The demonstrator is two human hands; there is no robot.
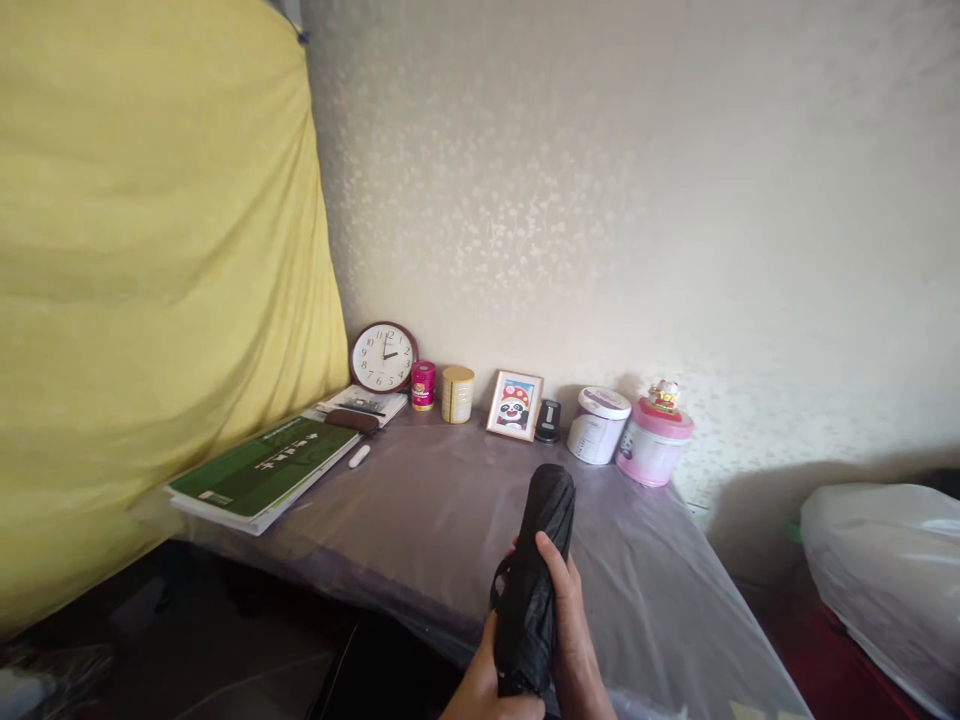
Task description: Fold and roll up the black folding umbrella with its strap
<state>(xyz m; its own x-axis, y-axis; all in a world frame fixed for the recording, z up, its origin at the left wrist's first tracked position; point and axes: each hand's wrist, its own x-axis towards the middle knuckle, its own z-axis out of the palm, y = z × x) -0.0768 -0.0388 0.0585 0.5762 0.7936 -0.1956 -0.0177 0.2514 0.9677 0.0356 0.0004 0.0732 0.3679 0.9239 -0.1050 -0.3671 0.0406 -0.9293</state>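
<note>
A black folded umbrella [534, 590] is held up over the near edge of the table, tilted with its far end pointing toward the wall. My left hand [491, 685] is closed around its lower end. Higher up, my right hand [571, 620] wraps its right side, the thumb lying along the black cloth. A small dark strap loop [498, 582] sticks out on the left side of the umbrella. The fingers behind the umbrella are mostly hidden.
A grey-covered table [420, 510] carries a green book [270, 465], a brown case [352, 420], a wall clock [384, 357], a pink tin [423, 387], a yellow-lidded can [457, 395], a panda picture frame [515, 405] and two tubs [598, 427]. A yellow curtain [165, 250] hangs left.
</note>
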